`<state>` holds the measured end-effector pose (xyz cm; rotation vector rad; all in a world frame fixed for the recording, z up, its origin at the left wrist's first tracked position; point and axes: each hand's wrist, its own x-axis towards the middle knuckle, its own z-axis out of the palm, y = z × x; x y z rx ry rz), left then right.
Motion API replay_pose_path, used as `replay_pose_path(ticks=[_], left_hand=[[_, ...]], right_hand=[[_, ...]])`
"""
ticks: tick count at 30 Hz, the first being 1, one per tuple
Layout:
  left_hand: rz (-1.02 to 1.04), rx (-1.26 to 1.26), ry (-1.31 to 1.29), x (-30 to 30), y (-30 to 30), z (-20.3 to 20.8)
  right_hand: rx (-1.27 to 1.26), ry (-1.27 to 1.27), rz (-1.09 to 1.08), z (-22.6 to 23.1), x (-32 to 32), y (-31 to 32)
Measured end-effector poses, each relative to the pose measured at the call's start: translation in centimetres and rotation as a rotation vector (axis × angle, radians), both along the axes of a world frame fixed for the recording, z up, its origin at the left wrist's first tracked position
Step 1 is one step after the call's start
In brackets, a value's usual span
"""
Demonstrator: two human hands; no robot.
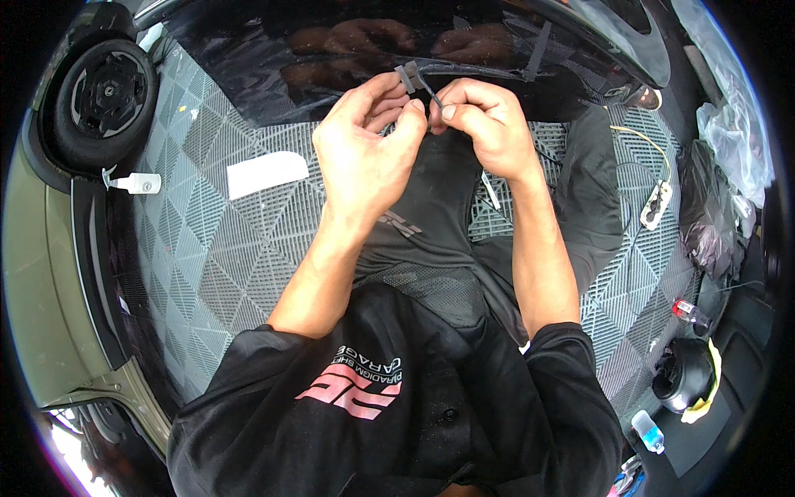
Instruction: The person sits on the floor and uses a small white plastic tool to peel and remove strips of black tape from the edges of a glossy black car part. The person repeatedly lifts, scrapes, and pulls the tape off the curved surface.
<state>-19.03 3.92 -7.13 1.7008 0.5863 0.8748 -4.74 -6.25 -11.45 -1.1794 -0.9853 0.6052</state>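
Between fingers (403, 113): thin, seemingly grey strip (407, 77)

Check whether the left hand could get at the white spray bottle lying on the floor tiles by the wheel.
Probably yes, once freed: the left hand is pinching a small grey strip together with the right hand. Open grey floor tiles lie between it and the white spray bottle.

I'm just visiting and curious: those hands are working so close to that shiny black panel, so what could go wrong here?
1. The thin dark tool pinched in the right hand could slip and perhaps scratch the glossy black car panel.
2. The small grey strip at the left hand fingertips might drop through the grey grid floor tiles.
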Motion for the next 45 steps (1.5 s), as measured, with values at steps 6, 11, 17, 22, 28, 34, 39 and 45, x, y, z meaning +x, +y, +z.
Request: replay_pose_path(ticks=[6, 11, 17, 22, 28, 34, 39, 45], left_hand=[[-0.045, -0.022, 0.009, -0.22, 0.21, 0.20], [-0.072, -0.082, -0.018, -0.22, 0.40, 0.09], [-0.085, -0.072, -0.010, -0.30, 0.38, -0.03], [-0.103, -0.051, -0.002, -0.34, 0.45, -0.21], [-0.129, -0.098, -0.010, -0.30, 0.71, -0.34], [-0.141, -0.086, -0.006, -0.18, 0.78, -0.39], [-0.153, -0.074, -0.015, -0.19, 0.82, -0.40], [-0.161, -0.046, -0.017, -0.19, 0.79, -0.43]], right_hand=[[-0.079, -0.131, -0.046, 0.08, -0.01, 0.14], [-0.076, -0.106, -0.040, 0.30, 0.10, 0.24], [-0.141, -0.140, -0.001, 0.50, 0.31, -0.05], [-0.193, -0.179, -0.011, 0.38, 0.26, 0.08], [-0.219, -0.259, -0.009, 0.37, 0.45, 0.11], [-0.175, -0.247, -0.024, 0.27, 0.36, 0.51], [-0.157, -0.272, -0.035, 0.37, 0.43, 0.62], [-0.173, -0.301, -0.042, 0.41, 0.44, 0.73]])
